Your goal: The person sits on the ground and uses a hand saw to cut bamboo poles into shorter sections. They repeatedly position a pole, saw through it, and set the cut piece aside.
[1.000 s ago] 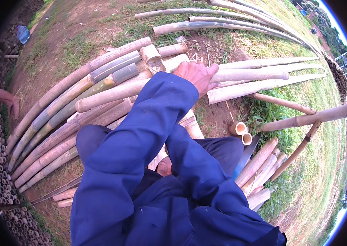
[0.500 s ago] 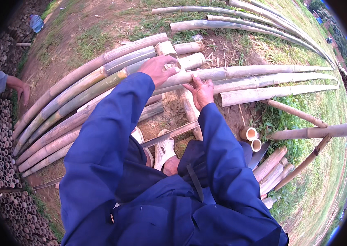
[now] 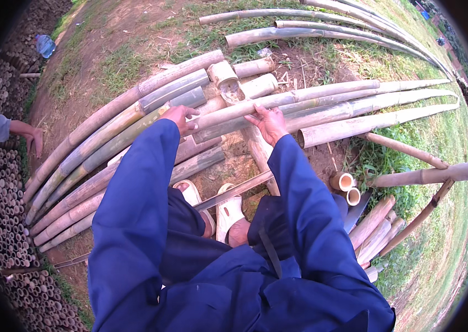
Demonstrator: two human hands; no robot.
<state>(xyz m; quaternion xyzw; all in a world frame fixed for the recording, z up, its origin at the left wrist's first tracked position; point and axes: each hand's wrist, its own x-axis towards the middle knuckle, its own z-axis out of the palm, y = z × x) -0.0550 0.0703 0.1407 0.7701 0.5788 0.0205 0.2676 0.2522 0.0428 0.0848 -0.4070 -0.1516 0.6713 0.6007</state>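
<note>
A pale bamboo pole (image 3: 311, 95) lies slanting across the middle, its left end lower than its right. Around that left end the fingers of my left hand (image 3: 178, 117) are closed. My right hand (image 3: 270, 125) holds the same pole further along from below, with thumb and fingers against its side. Just beyond the pole stands a short, notched bamboo piece (image 3: 223, 72) with a hollowed, light-coloured cut. Beneath the pole runs a thicker bamboo support (image 3: 257, 145) toward my feet.
Several long bamboo poles (image 3: 79, 135) lie at the left, others (image 3: 366, 127) at the right. A split strip (image 3: 234, 190) crosses between my shoes. Two short tubes (image 3: 341, 181) and a bamboo frame (image 3: 427, 176) stand right. Another person's hand (image 3: 35, 141) shows far left, near stacked bamboo (image 3: 1, 188).
The pole has shifted left and toward me, and its right end now shows. My left hand has moved left and nearer with it. The notched piece is uncovered.
</note>
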